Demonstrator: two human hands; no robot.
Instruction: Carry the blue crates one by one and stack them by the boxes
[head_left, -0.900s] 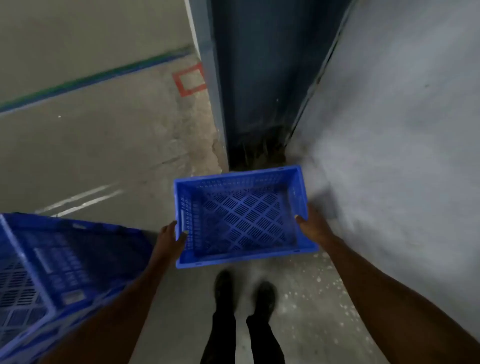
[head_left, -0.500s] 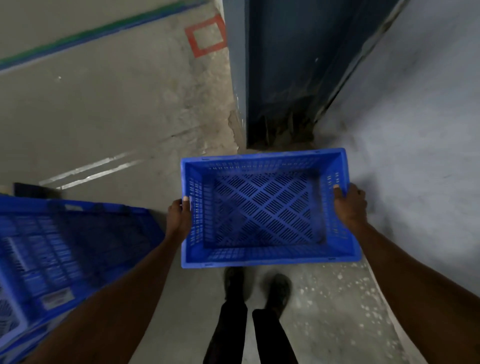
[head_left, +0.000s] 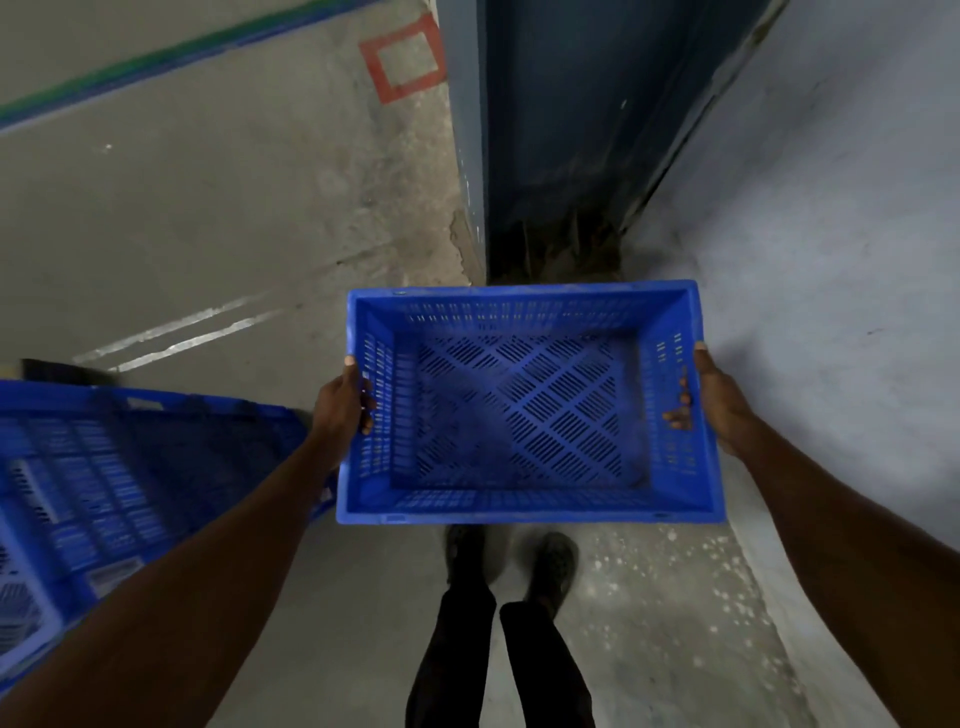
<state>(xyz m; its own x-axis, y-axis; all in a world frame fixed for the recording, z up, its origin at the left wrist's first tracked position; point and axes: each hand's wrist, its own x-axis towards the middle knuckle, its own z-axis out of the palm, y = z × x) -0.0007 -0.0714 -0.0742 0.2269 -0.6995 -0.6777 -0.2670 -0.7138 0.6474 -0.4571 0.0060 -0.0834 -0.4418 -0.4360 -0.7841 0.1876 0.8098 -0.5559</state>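
Observation:
An empty blue slotted crate (head_left: 524, 405) hangs level in front of me, above my feet. My left hand (head_left: 340, 402) grips its left wall, fingers curled over the rim into the crate. My right hand (head_left: 714, 400) grips the right wall, fingertips poking through the slots. More blue crates (head_left: 98, 493) stand at the lower left, beside my left forearm. No boxes are in view.
A dark blue door or panel (head_left: 571, 130) stands straight ahead, with dirt at its foot. A pale wall (head_left: 831, 260) runs along the right. Concrete floor (head_left: 208, 208) spreads to the left, with a red square mark (head_left: 402, 60) and painted lines.
The crate has come up and nearer to me and now looks larger. My hands have kept their hold on both sides. The stack at the left has slid further left in view.

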